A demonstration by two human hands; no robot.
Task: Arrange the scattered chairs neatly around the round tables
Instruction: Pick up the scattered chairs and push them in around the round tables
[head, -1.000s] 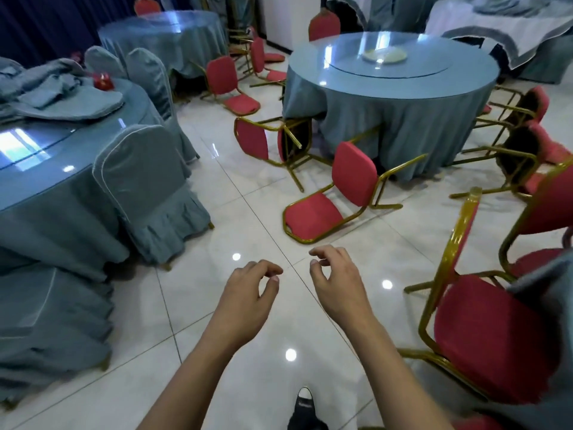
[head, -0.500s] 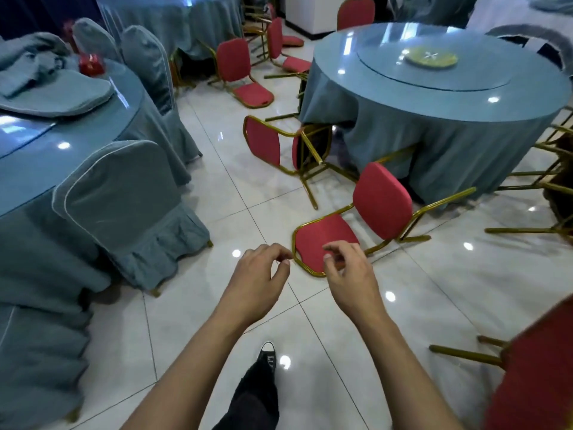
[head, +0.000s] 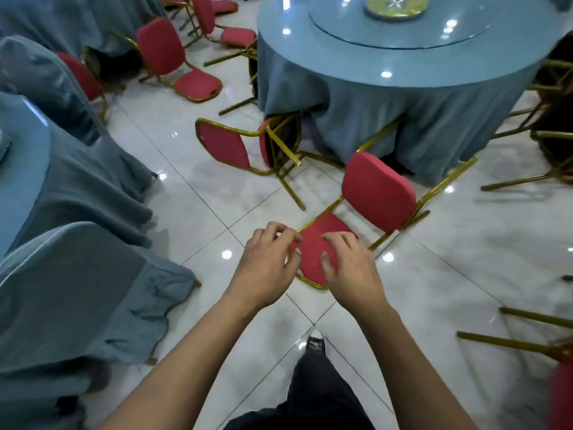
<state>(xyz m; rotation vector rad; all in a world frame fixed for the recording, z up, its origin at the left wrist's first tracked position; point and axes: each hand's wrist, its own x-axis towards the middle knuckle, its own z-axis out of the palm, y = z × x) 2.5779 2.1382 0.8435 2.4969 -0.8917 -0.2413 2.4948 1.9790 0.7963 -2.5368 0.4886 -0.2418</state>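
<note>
Both hands hover over a toppled red chair [head: 376, 190] lying on its back on the white tiled floor [head: 465, 274] — the left hand [head: 266, 262] and right hand [head: 350, 268] with fingers loosely curled, holding nothing. Just beyond it, a second fallen chair [head: 226, 144] lies on its side against the round desk [head: 403, 72] draped in blue cloth. A cloth-covered chair [head: 71, 290] stands near on the left; more gold chair legs [head: 511, 342] jut in from the right.

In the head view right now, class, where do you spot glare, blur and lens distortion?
Head view: ceiling-light glare dots the glossy floor and the round table; motion blur smears the covered chair at far left and the red chair at lower right; the wide-angle lens bends the edges.
</note>
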